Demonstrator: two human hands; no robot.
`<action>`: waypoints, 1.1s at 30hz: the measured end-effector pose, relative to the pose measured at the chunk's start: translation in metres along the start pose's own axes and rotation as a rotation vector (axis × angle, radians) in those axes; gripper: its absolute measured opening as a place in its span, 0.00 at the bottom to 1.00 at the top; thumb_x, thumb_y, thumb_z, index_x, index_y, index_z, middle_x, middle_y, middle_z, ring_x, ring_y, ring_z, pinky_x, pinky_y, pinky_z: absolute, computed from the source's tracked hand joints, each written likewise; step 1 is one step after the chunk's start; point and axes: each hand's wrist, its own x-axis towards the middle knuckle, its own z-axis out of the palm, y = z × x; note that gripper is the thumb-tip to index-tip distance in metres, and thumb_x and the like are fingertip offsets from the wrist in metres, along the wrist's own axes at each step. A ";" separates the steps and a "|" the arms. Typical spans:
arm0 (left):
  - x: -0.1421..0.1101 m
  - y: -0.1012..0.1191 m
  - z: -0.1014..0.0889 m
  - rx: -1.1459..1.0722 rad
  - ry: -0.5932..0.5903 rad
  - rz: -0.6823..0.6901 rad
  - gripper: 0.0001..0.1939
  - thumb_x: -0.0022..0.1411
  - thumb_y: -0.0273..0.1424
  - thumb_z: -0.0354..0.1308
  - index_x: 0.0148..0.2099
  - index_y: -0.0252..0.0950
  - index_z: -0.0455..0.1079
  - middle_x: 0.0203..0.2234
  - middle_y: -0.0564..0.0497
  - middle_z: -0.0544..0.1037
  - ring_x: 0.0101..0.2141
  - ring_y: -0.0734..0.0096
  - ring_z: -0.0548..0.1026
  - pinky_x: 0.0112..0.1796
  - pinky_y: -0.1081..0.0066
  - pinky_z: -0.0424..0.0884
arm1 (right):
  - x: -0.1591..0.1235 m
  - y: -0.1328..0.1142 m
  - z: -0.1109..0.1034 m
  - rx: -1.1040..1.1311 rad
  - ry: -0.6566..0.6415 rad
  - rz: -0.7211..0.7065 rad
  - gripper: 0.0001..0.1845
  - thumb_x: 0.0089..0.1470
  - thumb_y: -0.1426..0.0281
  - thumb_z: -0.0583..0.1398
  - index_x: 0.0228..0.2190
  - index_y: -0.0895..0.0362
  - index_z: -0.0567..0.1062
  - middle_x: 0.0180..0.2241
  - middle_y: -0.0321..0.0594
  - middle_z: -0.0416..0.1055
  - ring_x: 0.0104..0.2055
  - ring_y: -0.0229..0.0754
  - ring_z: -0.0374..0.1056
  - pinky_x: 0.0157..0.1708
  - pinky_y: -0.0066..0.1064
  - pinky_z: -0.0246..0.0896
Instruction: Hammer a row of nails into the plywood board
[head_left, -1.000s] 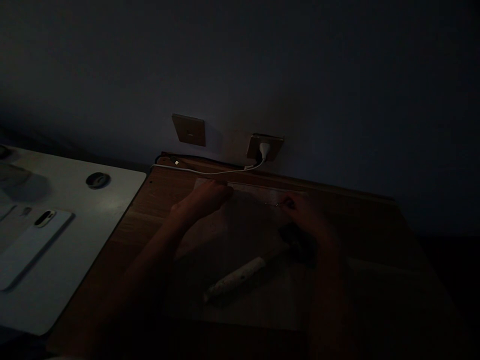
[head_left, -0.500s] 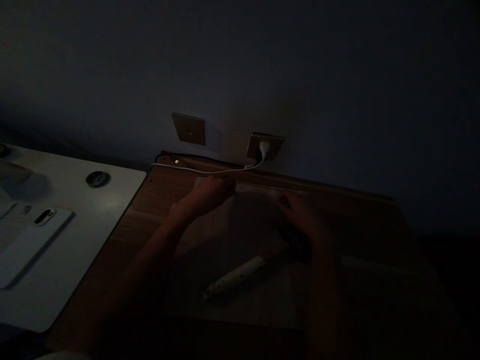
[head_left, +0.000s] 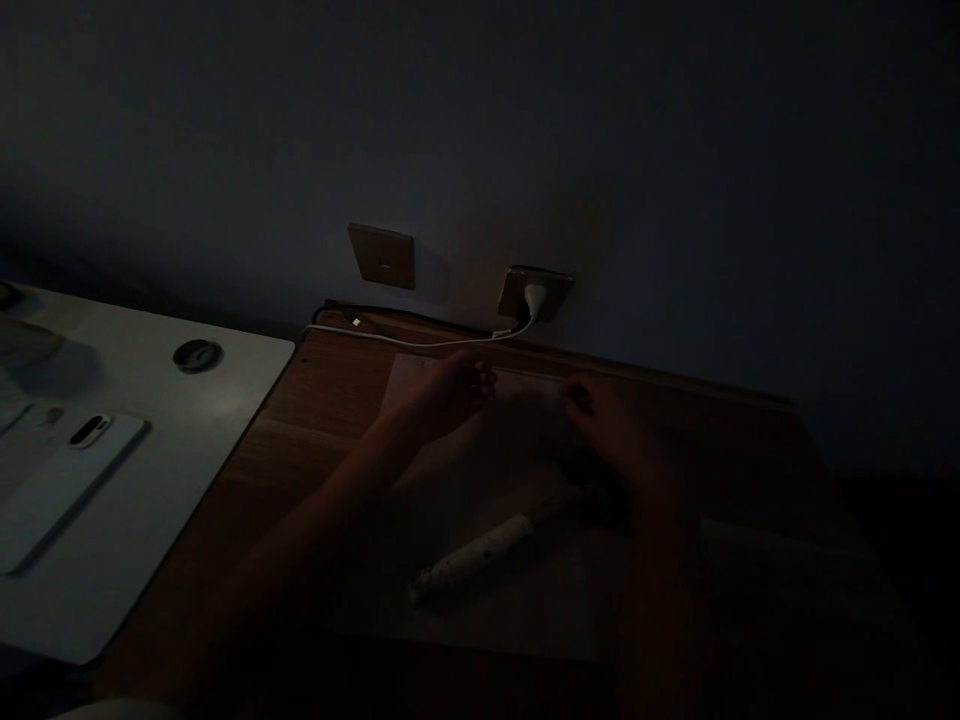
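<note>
Left fingers (head_left: pixel 480 376) are curling at the sheet's far edge and right fingers (head_left: pixel 579 396) are bending toward it further along, both partly closed; the dark hides whether either is gripping. Pale sheet (head_left: pixel 427 375): lying ahead of both hands, long axis running left-right along the far edge of the desk (head_left: pixel 330 400). Hammer (head_left: pixel 480 558): lying nearer the person, head just below the right fingers, handle slanting down-left. Plug (head_left: pixel 535 298) and white cable (head_left: pixel 420 342): running behind the sheet.
</note>
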 end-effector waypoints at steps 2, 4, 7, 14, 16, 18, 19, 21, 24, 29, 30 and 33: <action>-0.003 -0.004 0.012 -0.116 -0.049 -0.064 0.17 0.75 0.39 0.50 0.35 0.36 0.70 0.31 0.48 0.76 0.34 0.71 0.77 0.39 0.70 0.75 | -0.006 -0.014 -0.007 0.135 0.091 -0.044 0.06 0.64 0.70 0.60 0.40 0.51 0.78 0.40 0.43 0.82 0.43 0.49 0.78 0.45 0.39 0.71; -0.005 -0.008 0.024 -0.269 -0.126 -0.138 0.19 0.76 0.39 0.50 0.34 0.35 0.71 0.30 0.48 0.77 0.33 0.72 0.76 0.40 0.70 0.74 | -0.012 -0.031 -0.013 0.217 0.167 -0.090 0.06 0.65 0.66 0.60 0.41 0.50 0.79 0.41 0.42 0.82 0.43 0.49 0.78 0.45 0.39 0.72; -0.008 -0.011 0.036 -0.410 -0.233 -0.199 0.22 0.77 0.42 0.50 0.37 0.33 0.75 0.32 0.48 0.79 0.33 0.73 0.76 0.40 0.70 0.73 | -0.019 -0.054 -0.017 0.226 0.149 -0.166 0.08 0.65 0.65 0.62 0.44 0.48 0.81 0.44 0.41 0.83 0.44 0.49 0.79 0.47 0.40 0.73; -0.011 -0.003 0.034 -0.391 -0.211 -0.171 0.17 0.75 0.37 0.52 0.35 0.34 0.71 0.29 0.53 0.73 0.27 0.79 0.69 0.30 0.76 0.64 | -0.017 -0.054 -0.011 0.204 0.179 -0.171 0.12 0.68 0.63 0.60 0.49 0.49 0.81 0.47 0.42 0.83 0.44 0.49 0.79 0.46 0.39 0.72; -0.009 0.002 0.025 -0.304 -0.162 -0.106 0.15 0.73 0.34 0.52 0.32 0.35 0.67 0.27 0.55 0.69 0.24 0.80 0.65 0.27 0.77 0.60 | -0.012 -0.044 -0.006 0.135 0.171 -0.097 0.11 0.69 0.63 0.59 0.48 0.49 0.80 0.46 0.43 0.83 0.44 0.50 0.79 0.44 0.39 0.71; -0.007 0.008 0.012 -0.129 -0.094 0.003 0.13 0.71 0.34 0.52 0.32 0.37 0.65 0.24 0.57 0.64 0.21 0.79 0.59 0.24 0.76 0.56 | -0.006 -0.033 0.002 -0.014 0.104 -0.036 0.09 0.68 0.67 0.59 0.44 0.52 0.80 0.42 0.45 0.83 0.42 0.51 0.79 0.43 0.39 0.70; -0.005 0.010 0.004 0.003 -0.057 0.074 0.12 0.70 0.34 0.51 0.33 0.37 0.66 0.23 0.58 0.62 0.21 0.78 0.57 0.24 0.75 0.54 | -0.003 -0.028 0.006 -0.099 0.060 -0.016 0.08 0.67 0.70 0.59 0.41 0.52 0.80 0.41 0.46 0.83 0.42 0.51 0.79 0.43 0.39 0.69; -0.003 0.012 -0.010 0.354 0.025 0.237 0.12 0.69 0.36 0.52 0.35 0.37 0.70 0.23 0.56 0.65 0.23 0.75 0.61 0.26 0.73 0.57 | 0.001 -0.019 0.016 -0.219 -0.012 0.007 0.07 0.64 0.74 0.60 0.35 0.53 0.78 0.38 0.48 0.83 0.42 0.52 0.78 0.42 0.39 0.67; -0.002 0.011 -0.028 0.923 0.134 0.405 0.11 0.68 0.36 0.56 0.41 0.35 0.77 0.30 0.50 0.77 0.31 0.69 0.73 0.34 0.70 0.66 | 0.004 -0.015 0.026 -0.238 -0.048 0.004 0.10 0.65 0.72 0.60 0.31 0.52 0.76 0.35 0.46 0.82 0.40 0.51 0.78 0.39 0.37 0.65; -0.005 0.012 -0.041 1.351 0.038 0.340 0.16 0.67 0.36 0.62 0.53 0.36 0.80 0.37 0.47 0.83 0.36 0.63 0.79 0.37 0.69 0.69 | 0.004 -0.021 0.027 -0.207 -0.073 -0.029 0.08 0.64 0.75 0.58 0.35 0.53 0.77 0.38 0.45 0.82 0.41 0.49 0.78 0.41 0.37 0.65; -0.005 0.012 -0.043 1.376 0.015 0.343 0.17 0.67 0.35 0.62 0.55 0.37 0.80 0.37 0.47 0.83 0.36 0.63 0.79 0.38 0.69 0.70 | 0.004 -0.022 0.027 -0.201 -0.072 -0.034 0.08 0.63 0.76 0.58 0.37 0.54 0.77 0.39 0.46 0.82 0.42 0.49 0.78 0.42 0.36 0.65; -0.007 0.014 -0.046 1.425 -0.026 0.379 0.17 0.66 0.33 0.62 0.56 0.39 0.80 0.37 0.48 0.84 0.37 0.63 0.80 0.40 0.69 0.70 | 0.005 -0.027 0.027 -0.168 -0.045 -0.060 0.09 0.63 0.77 0.58 0.40 0.54 0.77 0.41 0.46 0.81 0.44 0.50 0.77 0.44 0.36 0.64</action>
